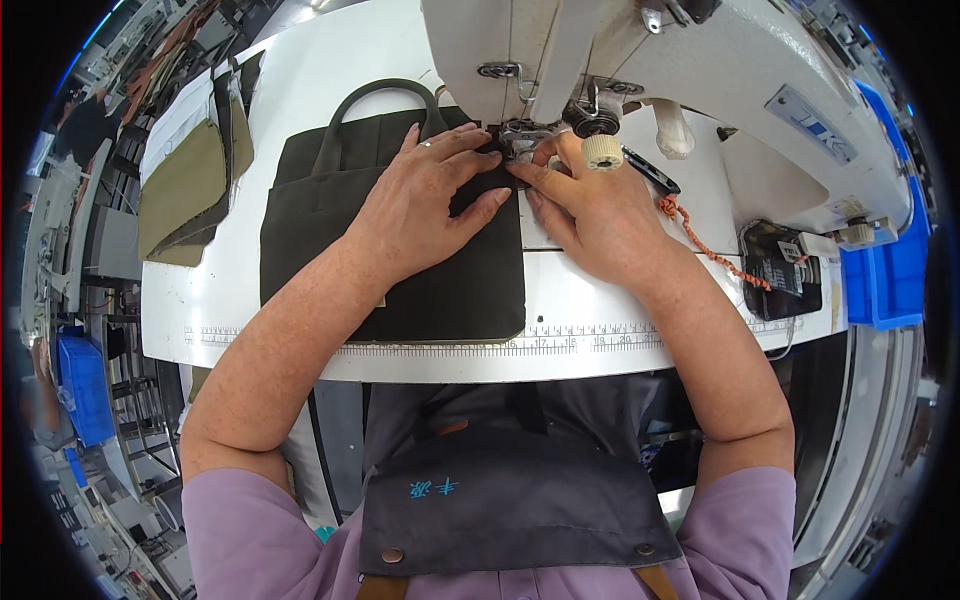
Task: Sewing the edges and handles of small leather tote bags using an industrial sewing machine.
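A dark green fabric tote bag (440,290) with a curved handle (345,115) lies flat on the white sewing table. Across its upper right part rests my left hand (425,190), fingers spread and pressing the cloth; a ring is on one finger. At the bag's upper right edge, my right hand (600,205) is closed, thumb and fingers bent at the cloth beside the presser foot (525,135). Some of its fingertips are hidden by the sewing machine (750,110). Where the needle meets the cloth cannot be made out.
Olive and dark fabric pieces (185,190) lie at the table's left. Right of my hand are a black-handled tool (650,170), an orange cord (705,250) and a black pouch (780,275). A ruler strip (590,340) runs along the front edge. A blue bin (885,270) stands at right.
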`<state>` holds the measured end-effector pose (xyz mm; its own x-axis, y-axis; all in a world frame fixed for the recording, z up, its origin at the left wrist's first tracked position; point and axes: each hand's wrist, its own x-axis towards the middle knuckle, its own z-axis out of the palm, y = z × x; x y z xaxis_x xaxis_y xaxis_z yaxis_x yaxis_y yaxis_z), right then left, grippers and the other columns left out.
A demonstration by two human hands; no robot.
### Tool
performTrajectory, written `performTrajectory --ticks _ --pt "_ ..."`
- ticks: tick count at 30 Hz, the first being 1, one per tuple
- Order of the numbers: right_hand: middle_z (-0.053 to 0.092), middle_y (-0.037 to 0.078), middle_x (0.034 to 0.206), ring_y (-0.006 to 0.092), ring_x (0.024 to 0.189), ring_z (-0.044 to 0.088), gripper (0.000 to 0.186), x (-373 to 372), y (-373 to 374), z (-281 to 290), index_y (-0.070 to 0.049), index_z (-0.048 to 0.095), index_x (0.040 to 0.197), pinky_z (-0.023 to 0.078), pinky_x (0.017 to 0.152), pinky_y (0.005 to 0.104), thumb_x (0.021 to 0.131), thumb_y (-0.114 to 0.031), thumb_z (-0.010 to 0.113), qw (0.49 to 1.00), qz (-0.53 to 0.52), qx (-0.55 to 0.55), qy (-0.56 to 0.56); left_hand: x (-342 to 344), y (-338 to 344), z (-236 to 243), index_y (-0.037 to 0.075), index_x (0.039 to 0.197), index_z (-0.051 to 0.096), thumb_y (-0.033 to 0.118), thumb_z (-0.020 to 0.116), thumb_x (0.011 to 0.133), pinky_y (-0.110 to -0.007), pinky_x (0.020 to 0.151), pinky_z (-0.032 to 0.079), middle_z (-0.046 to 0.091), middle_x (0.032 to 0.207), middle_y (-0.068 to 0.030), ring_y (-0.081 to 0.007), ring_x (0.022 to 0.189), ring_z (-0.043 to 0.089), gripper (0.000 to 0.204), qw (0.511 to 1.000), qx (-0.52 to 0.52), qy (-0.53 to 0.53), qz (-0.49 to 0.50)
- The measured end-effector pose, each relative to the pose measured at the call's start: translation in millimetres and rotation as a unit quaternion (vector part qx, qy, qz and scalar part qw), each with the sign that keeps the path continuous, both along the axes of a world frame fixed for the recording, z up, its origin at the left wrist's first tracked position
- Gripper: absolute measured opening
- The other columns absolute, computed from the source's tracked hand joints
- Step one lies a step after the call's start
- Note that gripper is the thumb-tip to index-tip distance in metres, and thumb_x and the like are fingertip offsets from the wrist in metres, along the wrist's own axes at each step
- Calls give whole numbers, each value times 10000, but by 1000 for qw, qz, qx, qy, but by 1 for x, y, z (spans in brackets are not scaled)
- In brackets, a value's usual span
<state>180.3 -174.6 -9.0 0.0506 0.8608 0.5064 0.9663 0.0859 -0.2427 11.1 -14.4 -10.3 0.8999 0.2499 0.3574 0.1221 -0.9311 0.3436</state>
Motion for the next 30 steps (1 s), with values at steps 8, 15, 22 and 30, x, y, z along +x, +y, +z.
performTrajectory --ticks 8,15,22,30 --pt "639 106 895 297 887 616 271 -1 -1 1 -91 764 1112 523 739 435 848 -121 712 1000 -3 -1 -22 0 -1 0 42 1203 720 319 708 957 -639 1154 372 638 1376 -151 -318 1348 562 370 1000 1 -5 3" --pt "612 64 1102 255 793 685 294 -1 -1 -2 -139 733 1206 552 659 407 916 -150 683 998 -21 -37 -50 1 0 -1 59 1239 708 299 726 941 -599 1169 374 650 1348 -159 -353 1298 592 383 1000 23 -6 6" --pt "644 72 1057 254 800 675 241 2 -6 -1 -133 752 1166 541 690 377 936 -159 687 999 -3 -34 1 -2 2 0 58 1230 723 343 677 976 -616 1182 351 636 1391 -134 -294 1372 544 384 999 32 -1 -11" --pt "668 62 931 123 749 557 325 25 -3 -2 -52 650 1104 461 691 290 1091 -355 536 917 -36 30 397 -1 2 0 65 1240 724 365 669 980 -607 1190 349 626 1410 -122 -283 1389 528 401 1000 25 8 2"
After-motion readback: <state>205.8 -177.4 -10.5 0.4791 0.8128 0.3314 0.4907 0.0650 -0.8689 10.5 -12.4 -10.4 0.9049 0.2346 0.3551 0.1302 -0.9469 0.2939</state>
